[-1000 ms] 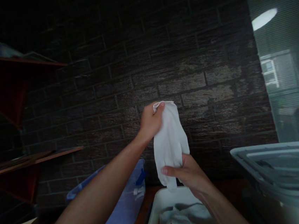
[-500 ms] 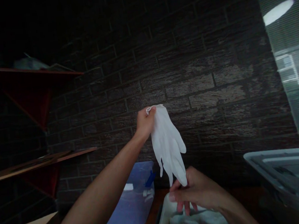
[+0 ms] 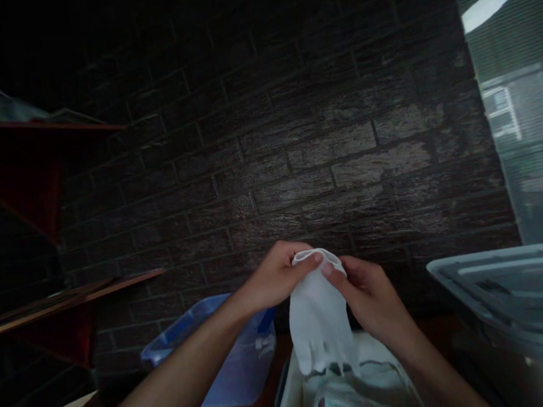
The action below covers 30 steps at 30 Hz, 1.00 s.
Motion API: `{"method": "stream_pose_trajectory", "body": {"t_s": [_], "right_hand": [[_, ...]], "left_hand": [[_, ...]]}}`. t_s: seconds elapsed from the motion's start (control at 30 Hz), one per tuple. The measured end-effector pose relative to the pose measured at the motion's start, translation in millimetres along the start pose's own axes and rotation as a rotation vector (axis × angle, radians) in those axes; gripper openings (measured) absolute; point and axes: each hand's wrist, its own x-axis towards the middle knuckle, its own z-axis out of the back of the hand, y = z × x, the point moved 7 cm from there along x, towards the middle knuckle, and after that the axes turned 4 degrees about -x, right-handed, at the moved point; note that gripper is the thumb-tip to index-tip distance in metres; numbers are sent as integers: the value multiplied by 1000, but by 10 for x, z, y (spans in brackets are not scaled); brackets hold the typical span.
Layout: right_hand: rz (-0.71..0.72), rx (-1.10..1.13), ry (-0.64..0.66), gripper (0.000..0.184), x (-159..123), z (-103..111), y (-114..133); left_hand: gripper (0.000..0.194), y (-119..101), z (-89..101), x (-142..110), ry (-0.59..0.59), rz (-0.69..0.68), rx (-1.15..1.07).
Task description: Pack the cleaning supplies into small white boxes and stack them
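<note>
A white disposable glove (image 3: 319, 317) hangs fingers-down between my two hands, its rolled cuff at the top and slightly parted. My left hand (image 3: 280, 270) pinches the cuff on the left, thumb in front. On the other side my right hand (image 3: 368, 287) grips the same cuff, with its thumb on the front and the fingers behind. Below the glove's fingertips stands a white tub (image 3: 289, 390) holding pale crumpled material and a clear plastic packet (image 3: 339, 405) with a printed label.
A translucent blue bin (image 3: 235, 380) stands left of the tub. At the right is a large lidded container (image 3: 515, 295). Two wooden shelves (image 3: 116, 285) jut from the left along a dark brick wall (image 3: 273, 177). A window (image 3: 525, 141) is at far right.
My left hand has lowered the glove. My right hand has come up from the glove's fingertips to the cuff, which both hands now hold. The view has shifted somewhat to the right.
</note>
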Motion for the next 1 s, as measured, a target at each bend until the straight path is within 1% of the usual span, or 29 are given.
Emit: {"method": "stream_pose_trajectory", "body": {"t_s": [0.03,0.1,0.17,0.23,0.33,0.4,0.5,0.57,0.63,0.7,0.77,0.83,0.9,0.93,1.0], "right_hand": [[-6,53,33,40,5,-20,-19],[-3,94,-7,39,15,17,-37],[-18,93,-39,39,21,51,-63],[-53,105,-15,40,24,43,-99],[-64,109,11,36,27,39,-113],[-35,93,-4,32,30,62,-83],[9,29,-29,29,34,93,-22],[3,15,-28,28,31,93,-2],[-63,71,20,28,20,58,-27],[-153,134,100,30,-5,2,-81],[-224,89,192,35,-37,-42,-150],[-276,-35,256,36,-62,-48,-245],[-320,-135,279,34,-71,-30,-344],[-336,-144,273,33,-68,-19,-381],[-358,-82,252,31,-59,-17,-419]], "left_hand": [[40,-6,-47,-13,39,1,-3],[41,-2,-90,-30,99,10,0],[43,25,-91,-38,143,36,7],[43,50,-79,-41,167,65,4],[38,43,-71,-28,154,94,-11],[35,19,-80,-5,137,108,-18],[32,-13,-101,49,141,110,0],[29,-24,-84,94,134,97,20],[26,-39,-15,145,78,78,35],[27,-77,100,193,-22,49,60],[30,-132,232,230,-133,19,104],[31,-187,357,258,-221,-8,160],[33,-220,476,277,-288,-29,209],[35,-225,533,283,-315,-38,227],[39,-214,653,284,-371,-56,251]]}}
